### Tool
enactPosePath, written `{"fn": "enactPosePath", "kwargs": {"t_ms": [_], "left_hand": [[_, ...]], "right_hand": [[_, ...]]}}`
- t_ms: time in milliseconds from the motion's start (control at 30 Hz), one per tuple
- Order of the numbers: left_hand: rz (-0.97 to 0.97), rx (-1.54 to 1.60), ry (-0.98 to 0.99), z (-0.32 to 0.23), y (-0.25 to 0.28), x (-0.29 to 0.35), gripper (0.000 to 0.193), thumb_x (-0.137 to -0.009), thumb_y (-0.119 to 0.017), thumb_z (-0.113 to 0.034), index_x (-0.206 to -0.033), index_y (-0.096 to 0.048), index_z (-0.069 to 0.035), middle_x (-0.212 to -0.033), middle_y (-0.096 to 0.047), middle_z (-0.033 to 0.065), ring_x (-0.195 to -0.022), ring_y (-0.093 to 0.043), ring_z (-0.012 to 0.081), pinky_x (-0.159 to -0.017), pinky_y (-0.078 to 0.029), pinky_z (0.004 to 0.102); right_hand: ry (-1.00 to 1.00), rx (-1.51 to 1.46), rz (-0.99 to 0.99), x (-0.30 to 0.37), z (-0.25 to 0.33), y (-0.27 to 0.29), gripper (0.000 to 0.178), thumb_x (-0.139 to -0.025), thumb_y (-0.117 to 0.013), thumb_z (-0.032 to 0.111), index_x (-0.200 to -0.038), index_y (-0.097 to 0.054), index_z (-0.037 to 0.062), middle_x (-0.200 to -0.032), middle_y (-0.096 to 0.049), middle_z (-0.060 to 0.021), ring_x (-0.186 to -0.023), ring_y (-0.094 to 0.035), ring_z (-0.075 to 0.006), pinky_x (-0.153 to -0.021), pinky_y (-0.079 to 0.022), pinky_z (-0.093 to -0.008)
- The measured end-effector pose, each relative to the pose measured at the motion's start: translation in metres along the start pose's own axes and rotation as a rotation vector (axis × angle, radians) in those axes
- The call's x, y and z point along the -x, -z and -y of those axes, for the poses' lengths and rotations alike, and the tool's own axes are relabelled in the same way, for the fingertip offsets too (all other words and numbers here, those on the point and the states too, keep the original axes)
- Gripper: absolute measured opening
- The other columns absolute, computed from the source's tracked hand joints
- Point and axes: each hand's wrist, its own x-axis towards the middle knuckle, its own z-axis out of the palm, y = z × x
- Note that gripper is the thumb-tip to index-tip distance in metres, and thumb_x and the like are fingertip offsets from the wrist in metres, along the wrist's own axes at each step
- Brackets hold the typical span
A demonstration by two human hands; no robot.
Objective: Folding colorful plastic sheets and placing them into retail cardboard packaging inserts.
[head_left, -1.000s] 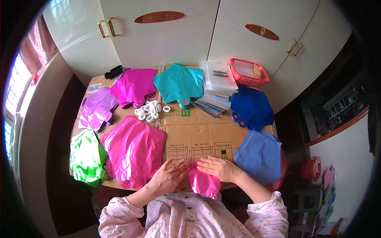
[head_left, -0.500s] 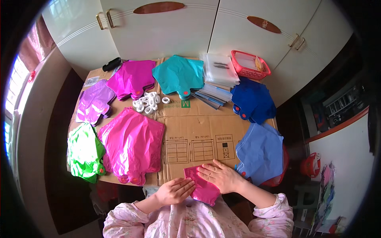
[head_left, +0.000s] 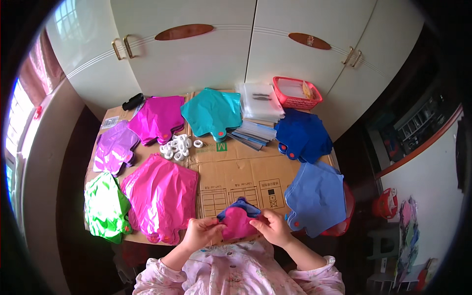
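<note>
Close to my body at the cardboard's near edge, I hold a folded bundle of foil balloons [head_left: 237, 224] with both hands. Its front is deep pink, and dark blue layers show along its far edge. My left hand [head_left: 200, 232] pinches the left side between thumb and fingers. On the opposite side, my right hand [head_left: 273, 227] grips it with the thumb lying on top. To the left lies a stack of flat pink foil balloons [head_left: 164, 194], and a light blue stack [head_left: 317, 196] is to the right of my right hand.
Around the cardboard sheet [head_left: 241, 167] lie green [head_left: 104, 204], lilac [head_left: 114, 145], magenta [head_left: 156, 118], teal [head_left: 211, 112] and dark blue [head_left: 304, 133] foil stacks. White rings [head_left: 176, 146], clear plastic sleeves [head_left: 260, 101] and a red basket [head_left: 297, 101] are farther back, before white cabinets [head_left: 184, 64].
My hands have gone from pressing flat on the pink foil to gripping its two sides. The bundle is now turned, with dark blue layers showing. The whole view has shifted slightly.
</note>
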Motion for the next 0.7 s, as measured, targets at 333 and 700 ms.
{"fn": "enactPosePath", "kwargs": {"t_ms": [333, 700], "left_hand": [[0.024, 0.411, 0.199, 0.012, 0.000, -0.017, 0.010, -0.087, -0.068, -0.007, -0.091, -0.067, 0.001, -0.081, -0.066, -0.0005, -0.072, -0.058, 0.0035, -0.061, -0.051, 0.0197], [0.035, 0.459, 0.296, 0.016, 0.001, -0.028, 0.008, -0.087, -0.067, -0.007, -0.091, -0.067, 0.000, -0.083, -0.066, 0.0011, -0.075, -0.061, 0.0059, -0.065, -0.054, 0.0217]], "right_hand": [[-0.221, -0.051, 0.166, -0.015, -0.024, 0.005, 0.027, -0.091, -0.064, 0.023, -0.079, -0.062, -0.0009, -0.063, -0.055, -0.0066, -0.058, -0.049, -0.0081, -0.049, -0.039, -0.0268], [-0.249, -0.333, 0.092, -0.031, -0.027, 0.012, 0.019, -0.094, -0.060, 0.018, -0.089, -0.067, 0.0009, -0.066, -0.057, 0.0041, -0.060, -0.051, -0.0029, -0.054, -0.042, -0.0189]]}}
